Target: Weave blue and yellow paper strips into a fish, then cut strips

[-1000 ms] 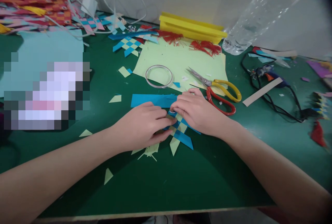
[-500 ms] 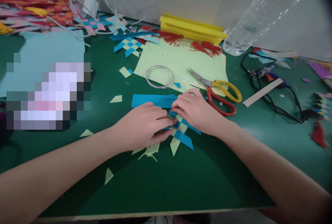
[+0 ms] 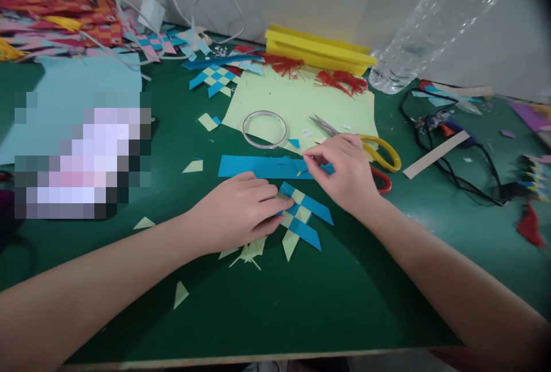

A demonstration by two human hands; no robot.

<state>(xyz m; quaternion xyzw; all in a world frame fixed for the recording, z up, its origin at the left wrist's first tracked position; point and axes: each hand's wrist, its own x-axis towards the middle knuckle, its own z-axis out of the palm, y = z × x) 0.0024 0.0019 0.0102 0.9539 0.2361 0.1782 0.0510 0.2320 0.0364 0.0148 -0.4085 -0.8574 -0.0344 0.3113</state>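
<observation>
- The scene is seen from a single head-worn camera, aimed forward and down from close above the green table (image 3: 344, 303).
- Both forearms are taken in from the lower corners; the far wall is caught at the top.

Left hand (image 3: 241, 211) lay flat, palm down, fingers pressed together. Right hand (image 3: 344, 174) was lifted a little, thumb and finger pinched. Both arms stretched forward.

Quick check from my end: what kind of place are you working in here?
Most likely a paper-craft worktable: a green table strewn with paper offcuts, scissors on pale green sheets, and a blue-and-green woven piece under the left hand.
</observation>
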